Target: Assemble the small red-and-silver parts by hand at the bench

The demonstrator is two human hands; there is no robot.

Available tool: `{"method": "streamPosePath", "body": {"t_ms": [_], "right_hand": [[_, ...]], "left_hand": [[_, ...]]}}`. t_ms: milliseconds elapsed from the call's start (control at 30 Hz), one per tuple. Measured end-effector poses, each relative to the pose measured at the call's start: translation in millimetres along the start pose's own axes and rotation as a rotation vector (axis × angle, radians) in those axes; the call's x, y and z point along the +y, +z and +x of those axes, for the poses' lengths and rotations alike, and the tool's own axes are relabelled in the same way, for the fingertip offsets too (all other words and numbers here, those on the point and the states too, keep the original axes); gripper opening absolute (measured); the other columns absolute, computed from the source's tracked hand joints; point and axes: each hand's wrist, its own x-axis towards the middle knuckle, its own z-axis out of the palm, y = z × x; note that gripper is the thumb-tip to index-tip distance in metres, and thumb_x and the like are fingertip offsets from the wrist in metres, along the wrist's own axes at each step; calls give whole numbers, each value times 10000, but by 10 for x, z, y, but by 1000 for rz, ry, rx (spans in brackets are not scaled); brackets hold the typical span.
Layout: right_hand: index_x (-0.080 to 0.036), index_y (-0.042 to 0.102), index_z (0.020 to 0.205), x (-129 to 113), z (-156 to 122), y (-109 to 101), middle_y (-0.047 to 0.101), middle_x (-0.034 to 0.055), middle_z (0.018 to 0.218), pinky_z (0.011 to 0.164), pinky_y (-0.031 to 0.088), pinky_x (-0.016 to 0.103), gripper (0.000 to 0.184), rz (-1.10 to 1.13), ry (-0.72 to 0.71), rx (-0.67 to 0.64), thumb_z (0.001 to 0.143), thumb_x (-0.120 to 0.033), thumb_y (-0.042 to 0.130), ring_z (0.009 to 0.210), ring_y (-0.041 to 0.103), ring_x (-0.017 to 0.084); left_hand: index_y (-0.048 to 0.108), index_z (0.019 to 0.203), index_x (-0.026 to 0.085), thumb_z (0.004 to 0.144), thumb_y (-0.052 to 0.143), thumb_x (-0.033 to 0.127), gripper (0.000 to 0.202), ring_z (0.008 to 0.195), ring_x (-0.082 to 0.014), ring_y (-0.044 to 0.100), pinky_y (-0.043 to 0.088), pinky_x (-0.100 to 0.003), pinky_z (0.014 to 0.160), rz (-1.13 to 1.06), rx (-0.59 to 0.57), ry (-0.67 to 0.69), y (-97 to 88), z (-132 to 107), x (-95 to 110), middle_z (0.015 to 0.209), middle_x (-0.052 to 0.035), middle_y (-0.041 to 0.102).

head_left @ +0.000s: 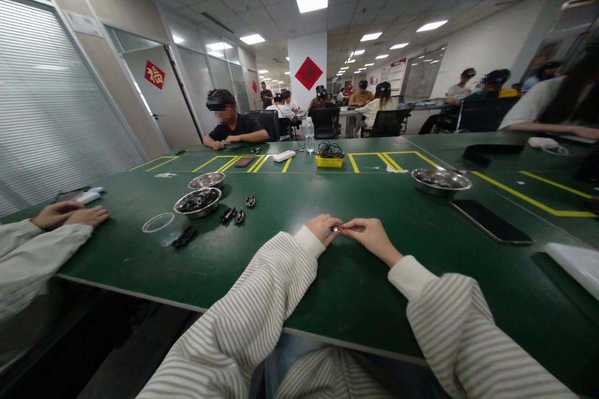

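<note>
Just above the green table [262, 268], my two hands meet around a small part [336, 229] with dark, silvery and orange-red bits, too small to name. My left hand [322, 228] is closed around its left side. From the right, my right hand [372, 237] pinches its orange-red end between thumb and fingers. To the left lie several small black shiny parts [239, 217], near a steel bowl [197, 202] filled with similar dark parts. Behind it stands a second steel bowl [206, 181]. A clear plastic cup [171, 230] lies beside a black part [184, 237].
A phone [491, 222] and another steel bowl [441, 182] are on the right, with a white object [575, 268] at the edge. Farther back are a yellow tray [329, 161] with black cable and a bottle [309, 134]. A neighbour's hands [70, 215] rest at the left.
</note>
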Motion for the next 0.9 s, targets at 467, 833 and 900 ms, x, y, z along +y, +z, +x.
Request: {"method": "streamPosePath", "body": {"t_ms": [467,833,900], "right_hand": [[-161,665,710,-30,-11,-10,672,45,692,630,509,278,168,-82,-56,-18,631,-290,592,646,625,184],[-138,645,773,-78,30,-52,664,80,760,643,498,294,249,-22,-21,105,639,-337,581,685,616,190],[-133,641,779,-82,33,-57,662,85,771,649,496,298,256,4,-7,109,633,-337,586,698,614,194]], "left_hand": [[525,928,178,741,464,242,207,745,-124,506,409,-230,674,37,-35,20,-9,-7,-9,798,-22,556],[513,954,176,716,486,207,241,763,-123,498,409,-235,699,-20,24,-38,-39,4,-7,784,-14,550],[514,952,174,715,490,212,241,766,-126,498,410,-240,703,-25,29,-38,-36,5,-5,787,-15,553]]}}
